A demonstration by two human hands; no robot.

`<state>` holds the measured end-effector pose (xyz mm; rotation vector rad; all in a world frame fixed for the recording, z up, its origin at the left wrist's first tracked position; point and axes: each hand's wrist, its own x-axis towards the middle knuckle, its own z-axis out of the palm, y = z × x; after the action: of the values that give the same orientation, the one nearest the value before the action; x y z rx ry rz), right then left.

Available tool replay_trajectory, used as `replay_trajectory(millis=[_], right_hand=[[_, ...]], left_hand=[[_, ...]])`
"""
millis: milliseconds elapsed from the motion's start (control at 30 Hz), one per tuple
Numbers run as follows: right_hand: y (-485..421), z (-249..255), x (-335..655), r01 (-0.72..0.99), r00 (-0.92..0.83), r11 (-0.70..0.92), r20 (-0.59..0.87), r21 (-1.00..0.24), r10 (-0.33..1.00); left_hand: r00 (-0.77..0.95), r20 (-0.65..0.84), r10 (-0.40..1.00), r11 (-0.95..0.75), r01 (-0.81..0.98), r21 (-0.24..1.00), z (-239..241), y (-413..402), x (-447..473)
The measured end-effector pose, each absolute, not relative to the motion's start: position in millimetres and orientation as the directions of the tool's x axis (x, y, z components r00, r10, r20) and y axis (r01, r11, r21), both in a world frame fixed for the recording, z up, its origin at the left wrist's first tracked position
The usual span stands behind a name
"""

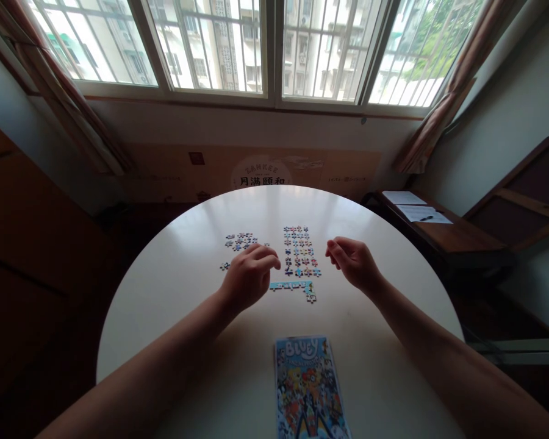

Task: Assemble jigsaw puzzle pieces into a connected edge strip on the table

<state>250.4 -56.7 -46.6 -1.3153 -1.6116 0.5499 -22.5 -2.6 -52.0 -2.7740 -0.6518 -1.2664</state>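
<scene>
A wide barred window (pixel 265 49) with curtains at both sides fills the far wall, and below it a round white table (pixel 384 378) takes up the middle of the view. To the right stands a dark side desk (pixel 457 235) with 2 sheets of paper (pixel 416 207) on it. At the near edge of the table lies a colourful picture card (pixel 308 387) printed with cartoon figures. Both forearms reach in from below. The left hand (pixel 249 277) hovers palm down with its fingers bent loosely, just beside the left end of a joined strip of blue pieces (pixel 293 286); I cannot tell whether it holds a piece. The right hand (pixel 353 262) sits to the right of the pieces, fingers curled and tips drawn close together, and what it pinches, if anything, is too small to tell. Between the 2 hands, farther back, sorted pieces (pixel 301 250) lie in neat rows. A looser cluster of pieces (pixel 240 242) lies behind the left hand, with 1 stray piece (pixel 224 266) to its left.
</scene>
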Motion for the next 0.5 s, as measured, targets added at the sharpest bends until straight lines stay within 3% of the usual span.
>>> replay_trajectory(millis=[267, 400, 500], right_hand=[[-61.2, -49.2, 241.4, 0.490, -0.024, 0.595, 0.672, -0.638, 0.740], [-81.8, -13.7, 215.6, 0.434, -0.087, 0.702, 0.750, -0.564, 0.656], [-126.5, 23.6, 187.6, 0.280, -0.198, 0.760, 0.739, -0.586, 0.643]], left_hand=[[0.431, 0.802, 0.415, -0.861, 0.472, 0.192, -47.0, 15.7, -40.3], [0.295, 0.813, 0.502, -0.798, 0.522, 0.302, -46.3, 23.4, -50.5], [0.172, 0.797, 0.579, -0.733, 0.537, 0.417, -45.4, 29.1, -58.7]])
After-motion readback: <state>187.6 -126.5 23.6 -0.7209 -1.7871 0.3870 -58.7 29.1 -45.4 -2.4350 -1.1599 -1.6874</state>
